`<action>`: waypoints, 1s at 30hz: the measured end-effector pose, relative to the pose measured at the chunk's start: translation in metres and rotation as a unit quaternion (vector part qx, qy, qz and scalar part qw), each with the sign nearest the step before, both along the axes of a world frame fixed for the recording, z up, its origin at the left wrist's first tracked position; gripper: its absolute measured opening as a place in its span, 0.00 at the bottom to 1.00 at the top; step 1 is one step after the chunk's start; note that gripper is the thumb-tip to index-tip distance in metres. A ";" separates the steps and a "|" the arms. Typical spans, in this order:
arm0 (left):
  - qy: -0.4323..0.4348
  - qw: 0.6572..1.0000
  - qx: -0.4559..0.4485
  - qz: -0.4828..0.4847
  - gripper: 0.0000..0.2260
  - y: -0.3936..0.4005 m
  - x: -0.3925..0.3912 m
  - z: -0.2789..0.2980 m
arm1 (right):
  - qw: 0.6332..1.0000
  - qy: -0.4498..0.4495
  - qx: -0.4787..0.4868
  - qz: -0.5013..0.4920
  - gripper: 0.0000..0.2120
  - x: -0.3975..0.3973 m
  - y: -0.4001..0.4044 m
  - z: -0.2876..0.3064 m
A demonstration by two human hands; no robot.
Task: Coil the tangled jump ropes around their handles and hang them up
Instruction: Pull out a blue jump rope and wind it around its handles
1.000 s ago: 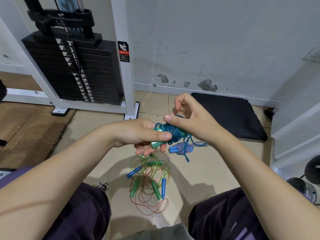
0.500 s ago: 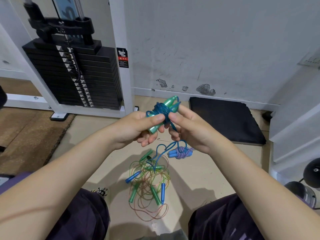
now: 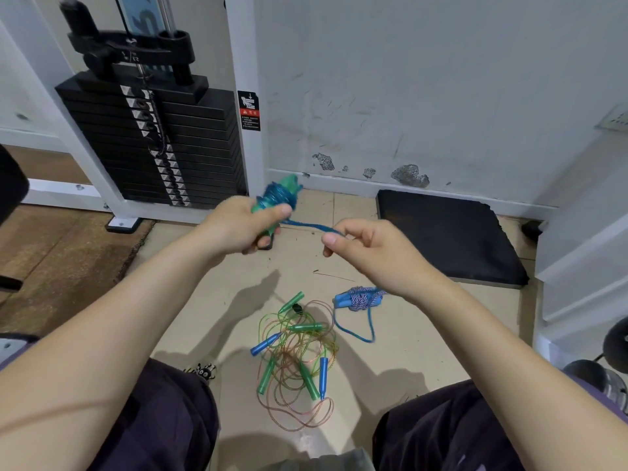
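blue cord is wound thick around a pair of green handles (image 3: pixel 277 207), and the left hand (image 3: pixel 243 226) grips that bundle with fingers and thumb curled round it, holding it up in front of the weight stack (image 3: pixel 156 144). a short free end of the blue cord (image 3: pixel 307 226) runs tight from the bundle across to the right hand (image 3: pixel 372 248), whose thumb and forefinger pinch it, the other fingers curled loosely behind. both hands are raised well above the floor (image 3: pixel 407 345).

below them on the floor, between the person's knees, lies a tangled heap of thin ropes (image 3: pixel 295 355), green and orange-tinted, with several green and blue handles mixed in. just beside the heap, toward the right hand's wrist, a blue rope already wrapped on its blue handles (image 3: pixel 356 299) lies with one loose loop trailing toward the heap. a black mat (image 3: pixel 448 232) lies against the far wall at the floor's right side, and the weight stack stands at the far left in its white frame.
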State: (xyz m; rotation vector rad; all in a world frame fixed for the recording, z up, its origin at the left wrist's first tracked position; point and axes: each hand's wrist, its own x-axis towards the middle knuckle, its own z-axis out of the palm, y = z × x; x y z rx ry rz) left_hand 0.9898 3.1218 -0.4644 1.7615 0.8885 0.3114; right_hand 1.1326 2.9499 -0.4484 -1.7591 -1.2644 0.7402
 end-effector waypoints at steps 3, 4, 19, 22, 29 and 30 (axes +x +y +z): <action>0.088 0.987 -0.012 -0.134 0.17 -0.007 0.000 -0.003 | 0.999 -0.028 0.036 -0.007 0.11 0.009 -0.002 0.005; 0.108 0.980 -0.018 -0.165 0.17 -0.010 0.000 -0.003 | 0.999 -0.034 0.038 -0.013 0.11 0.013 -0.002 0.005; 0.139 0.921 -0.113 -0.345 0.22 -0.024 0.004 -0.001 | 0.994 -0.086 0.047 -0.057 0.08 0.014 -0.002 0.016; 0.097 0.952 -0.100 -0.273 0.21 -0.023 0.006 -0.006 | 0.986 -0.146 0.033 -0.072 0.05 0.025 -0.002 0.015; -0.048 0.998 -0.038 0.015 0.18 -0.019 0.014 -0.010 | 0.995 -0.042 -0.040 -0.077 0.10 0.028 -0.003 -0.001; -0.057 0.998 -0.031 0.022 0.17 -0.021 0.015 -0.010 | 0.996 -0.014 -0.059 -0.066 0.10 0.028 -0.002 -0.003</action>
